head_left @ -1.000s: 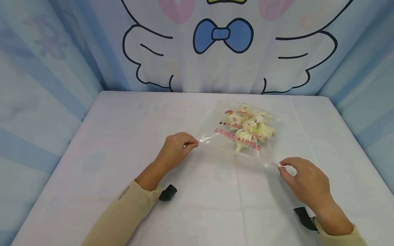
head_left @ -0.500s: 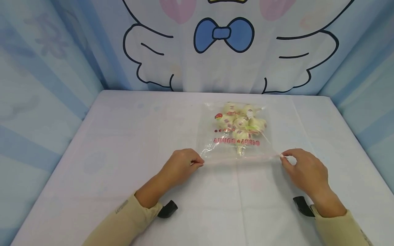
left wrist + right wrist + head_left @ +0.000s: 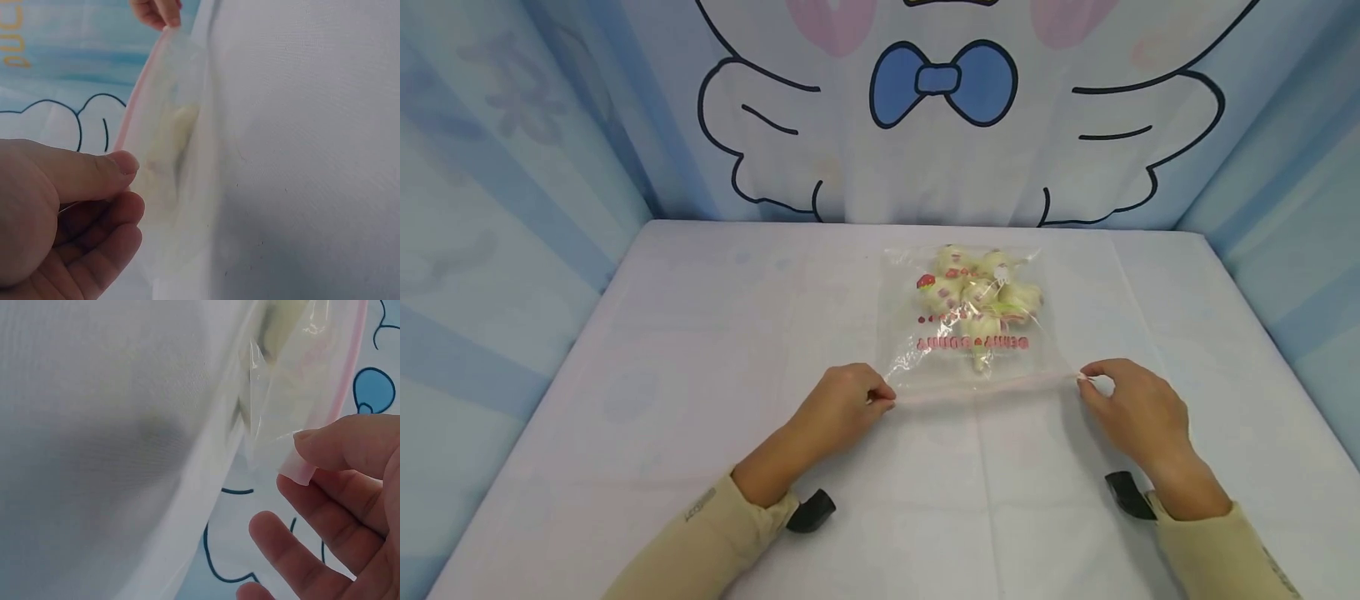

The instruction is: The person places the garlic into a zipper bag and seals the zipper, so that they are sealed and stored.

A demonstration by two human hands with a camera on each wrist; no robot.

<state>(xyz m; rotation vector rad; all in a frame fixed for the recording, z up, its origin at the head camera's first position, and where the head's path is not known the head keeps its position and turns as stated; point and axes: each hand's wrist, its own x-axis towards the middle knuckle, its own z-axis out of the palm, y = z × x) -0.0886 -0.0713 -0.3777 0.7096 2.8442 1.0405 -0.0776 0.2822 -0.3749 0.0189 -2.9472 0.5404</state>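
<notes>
A clear plastic zip bag (image 3: 973, 333) with red lettering and a pink seal strip lies on the white tablecloth (image 3: 700, 350); several pale yellow toy figures (image 3: 977, 292) sit in its far end. My left hand (image 3: 850, 404) pinches the bag's near left corner between thumb and fingers; the left wrist view shows the thumb (image 3: 94, 169) pressed on the bag (image 3: 169, 162). My right hand (image 3: 1131, 408) pinches the near right corner, and the right wrist view shows the pink strip end (image 3: 297, 469) under the thumb. The seal edge is stretched straight between both hands.
Blue fabric walls (image 3: 490, 208) with a cartoon figure and blue bow (image 3: 943, 83) enclose the table on three sides. Black wrist camera mounts (image 3: 811, 510) show below both wrists. Beige sleeves (image 3: 700, 542) cover both forearms.
The bag has swung from a slanted lie to square in front of me. My left hand moved nearer to me, my right hand moved farther and left, and the seal edge drew taut.
</notes>
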